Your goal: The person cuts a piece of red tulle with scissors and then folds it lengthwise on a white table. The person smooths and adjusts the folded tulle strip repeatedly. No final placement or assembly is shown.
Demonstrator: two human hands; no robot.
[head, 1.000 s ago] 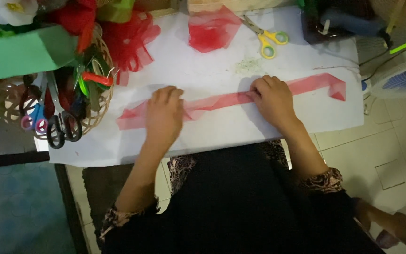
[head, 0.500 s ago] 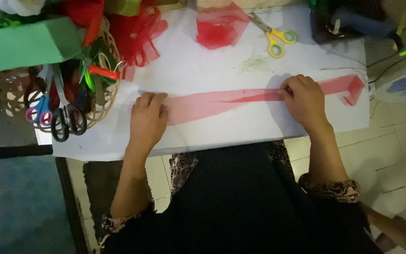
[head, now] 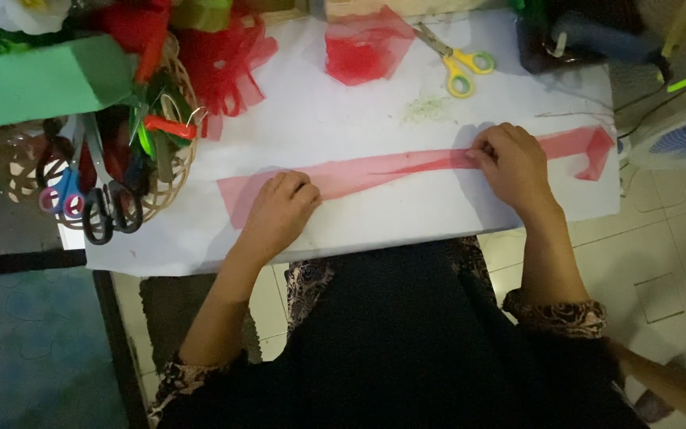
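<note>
A long strip of sheer red mesh (head: 395, 168) lies stretched across a white sheet (head: 335, 119) on the table. My left hand (head: 279, 213) presses the strip's left part flat with curled fingers. My right hand (head: 512, 165) pinches the strip further right, where it is gathered into a fold. The strip's right end (head: 593, 151) curls over near the sheet's right edge.
A wicker basket (head: 160, 199) at the left holds several scissors (head: 93, 195) and craft tools. Green paper (head: 41, 79) and red mesh bunches (head: 220, 59) lie above it. A folded red mesh piece (head: 367, 48) and yellow-handled scissors (head: 454, 62) lie at the far edge. A fan (head: 680, 139) stands right.
Both hands have slid apart along the strip, the left hand leftward and the right hand rightward. The strip's middle now lies bare between them.
</note>
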